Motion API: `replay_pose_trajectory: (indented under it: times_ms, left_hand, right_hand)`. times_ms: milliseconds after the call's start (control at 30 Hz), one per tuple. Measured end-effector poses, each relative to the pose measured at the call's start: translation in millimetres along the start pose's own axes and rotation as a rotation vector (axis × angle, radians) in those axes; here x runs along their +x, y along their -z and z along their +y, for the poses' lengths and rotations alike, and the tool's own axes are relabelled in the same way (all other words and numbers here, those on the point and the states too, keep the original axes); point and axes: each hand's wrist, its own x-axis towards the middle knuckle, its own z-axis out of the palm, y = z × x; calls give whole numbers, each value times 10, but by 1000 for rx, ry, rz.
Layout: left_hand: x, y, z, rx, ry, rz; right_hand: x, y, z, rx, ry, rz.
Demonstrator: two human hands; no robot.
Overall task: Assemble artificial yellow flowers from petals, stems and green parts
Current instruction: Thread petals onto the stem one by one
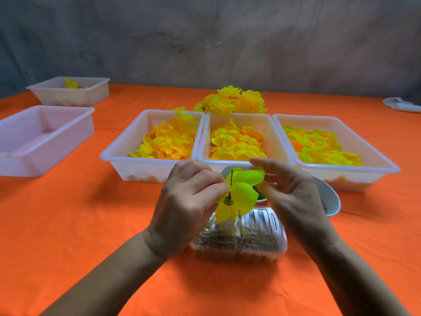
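My left hand (pixel 189 201) pinches a thin dark stem (pixel 231 179) that sticks up through a yellow petal piece (pixel 241 192). My right hand (pixel 293 192) holds the upper edge of that petal piece between thumb and fingers. Both hands hover just above a clear plastic box (pixel 257 236) of small dark parts near the table's front. Three white trays hold loose yellow petals: left (pixel 127 156), middle (pixel 271 133) and right (pixel 373 153). A pile of finished yellow flowers (pixel 232 101) lies behind the trays.
A white bowl (pixel 330 199) with green parts sits partly hidden behind my right hand. Two more white trays stand at far left, the nearer (pixel 45 140) bare, the farther (pixel 68 92) with a few petals. A white object (pixel 401 104) lies at the right edge. An orange cloth (pixel 91 224) covers the table.
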Motion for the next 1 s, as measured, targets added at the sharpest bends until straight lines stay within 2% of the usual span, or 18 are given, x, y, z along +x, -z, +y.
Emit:
replay_pose_trajectory:
  times_ms: [100,167,333,533,1000]
  left_hand:
    - [-12,-5,4,-8,0,-12]
    - [-21,-11,8,-6,-9,-19]
    - [-17,-1,-2,3,-31,-42]
    - [-19,-13,-15,-33,-31,-61]
    - [-51,-44,-44,-17,-14,-58]
  right_hand:
    - [-1,19,-79,237,-228,56]
    - [-17,47,-154,307,-300,24]
    - [-24,-39,-243,132,-281,14]
    - [-71,-131,-197,227,-305,-17]
    - [-86,-189,-44,267,-438,-20]
